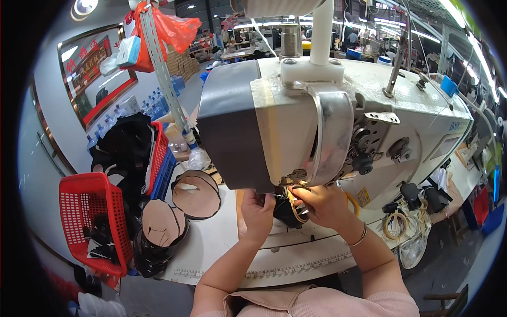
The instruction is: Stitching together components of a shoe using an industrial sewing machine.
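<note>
A large white and grey sewing machine fills the middle, and its needle area is lit from within. Beneath the head, a small black piece with a tan edge is bent into a curve. My right hand pinches its right side close to the needle. With fingers closed, my left hand holds the left side, its fingertips partly hidden by the machine head. To the left on the white table, beige pieces with black edges lie stacked, with more beige pieces beside them.
A red plastic basket with dark scraps stands at the far left. Behind it, black material is heaped by red and blue crates. Tape rolls and black items lie right of the machine. A ruler strip runs along the table's front.
</note>
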The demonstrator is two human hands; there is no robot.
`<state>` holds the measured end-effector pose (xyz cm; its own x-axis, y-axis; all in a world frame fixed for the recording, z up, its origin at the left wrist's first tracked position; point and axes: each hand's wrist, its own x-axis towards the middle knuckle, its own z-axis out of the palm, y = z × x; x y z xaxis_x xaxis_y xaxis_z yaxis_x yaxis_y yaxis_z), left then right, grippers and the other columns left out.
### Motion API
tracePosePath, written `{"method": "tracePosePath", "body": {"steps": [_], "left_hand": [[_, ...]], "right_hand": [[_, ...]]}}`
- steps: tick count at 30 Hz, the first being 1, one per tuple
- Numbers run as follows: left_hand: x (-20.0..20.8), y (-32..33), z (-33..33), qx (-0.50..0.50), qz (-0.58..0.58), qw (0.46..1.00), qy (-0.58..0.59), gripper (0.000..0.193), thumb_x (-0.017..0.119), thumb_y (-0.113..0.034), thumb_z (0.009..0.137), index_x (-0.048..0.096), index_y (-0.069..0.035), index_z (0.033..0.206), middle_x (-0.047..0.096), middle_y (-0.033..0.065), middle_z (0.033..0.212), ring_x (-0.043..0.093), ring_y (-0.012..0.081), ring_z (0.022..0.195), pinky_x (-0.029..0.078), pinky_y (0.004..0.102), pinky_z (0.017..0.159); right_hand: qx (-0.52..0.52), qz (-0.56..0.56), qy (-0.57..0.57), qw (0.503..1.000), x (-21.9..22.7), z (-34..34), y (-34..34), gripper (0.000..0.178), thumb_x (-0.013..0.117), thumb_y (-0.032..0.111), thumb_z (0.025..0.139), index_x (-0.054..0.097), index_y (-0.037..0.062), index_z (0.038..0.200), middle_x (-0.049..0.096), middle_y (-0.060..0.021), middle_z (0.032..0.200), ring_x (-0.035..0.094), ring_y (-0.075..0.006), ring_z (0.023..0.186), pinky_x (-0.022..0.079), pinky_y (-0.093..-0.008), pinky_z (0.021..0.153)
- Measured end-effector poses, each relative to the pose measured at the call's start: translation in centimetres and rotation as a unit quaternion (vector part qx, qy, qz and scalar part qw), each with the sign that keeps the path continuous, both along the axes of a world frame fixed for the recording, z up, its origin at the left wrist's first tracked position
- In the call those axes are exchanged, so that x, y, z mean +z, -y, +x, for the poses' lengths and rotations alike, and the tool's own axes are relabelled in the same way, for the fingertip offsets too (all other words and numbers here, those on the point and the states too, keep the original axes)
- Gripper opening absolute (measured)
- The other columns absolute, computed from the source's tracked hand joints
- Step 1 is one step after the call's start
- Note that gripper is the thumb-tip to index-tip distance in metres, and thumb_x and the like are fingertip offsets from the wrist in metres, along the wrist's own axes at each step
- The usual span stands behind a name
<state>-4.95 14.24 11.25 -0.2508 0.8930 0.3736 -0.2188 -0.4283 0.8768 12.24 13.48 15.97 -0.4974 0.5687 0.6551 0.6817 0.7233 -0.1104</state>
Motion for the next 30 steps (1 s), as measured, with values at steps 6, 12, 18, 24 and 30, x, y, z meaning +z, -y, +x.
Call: {"method": "tracePosePath", "body": {"steps": [6,12,18,24,30], "left_hand": [[0.3,0.1,-0.1,0.014,0.003,1.0,-0.003,0.016,0.051,0.003,0.085,0.053,-0.002,0.099,0.059,0.0012,0.088,0.052,0.0055,0.076,0.041,0.0194,0.07],[0.3,0.0,0.2,0.018,0.011,1.0,0.002,0.015,0.051,0.003,0.084,0.053,-0.002,0.098,0.058,0.0003,0.086,0.051,0.0045,0.074,0.04,0.0187,0.068],[-0.2,-1.7,-0.8,-0.016,-0.028,0.999,0.021,0.019,0.057,-0.002,0.083,0.054,-0.001,0.102,0.057,0.0001,0.088,0.052,0.0058,0.077,0.041,0.0187,0.066],[0.2,-0.9,-0.7,-0.103,-0.083,0.973,0.189,0.024,0.062,-0.009,0.084,0.052,0.0,0.104,0.058,0.0033,0.093,0.054,0.0087,0.078,0.044,0.0206,0.067],[-1.0,4.0,-0.5,-0.185,-0.143,0.959,0.16,0.031,0.062,-0.008,0.081,0.049,0.0,0.108,0.058,0.0063,0.101,0.056,0.0117,0.088,0.044,0.0227,0.079]], "right_hand": [[0.013,0.017,0.003,1.0,0.2,0.0,-0.3,0.047,0.063,0.011,0.064,0.061,0.0157,0.111,0.051,-0.0016,0.067,0.051,-0.0215,0.069,0.043,-0.0321,0.069],[0.017,0.002,0.0,1.0,-0.2,0.3,-0.5,0.048,0.063,0.011,0.063,0.061,0.0151,0.111,0.053,-0.0019,0.067,0.052,-0.0222,0.069,0.043,-0.0323,0.069],[0.018,0.033,-0.041,0.998,-0.4,-0.2,-0.9,0.029,0.064,0.015,0.07,0.065,0.0141,0.099,0.061,-0.0053,0.071,0.059,-0.023,0.061,0.047,-0.0318,0.053],[0.024,0.133,-0.308,0.942,-1.5,0.1,0.6,0.015,0.061,0.003,0.077,0.057,0.0061,0.091,0.054,-0.0037,0.072,0.048,-0.0149,0.058,0.036,-0.0235,0.052],[-0.021,0.062,-0.299,0.952,-2.3,-0.2,0.6,0.02,0.067,0.009,0.077,0.053,0.0024,0.091,0.052,-0.0053,0.079,0.042,-0.0106,0.056,0.035,-0.0215,0.051]]}}
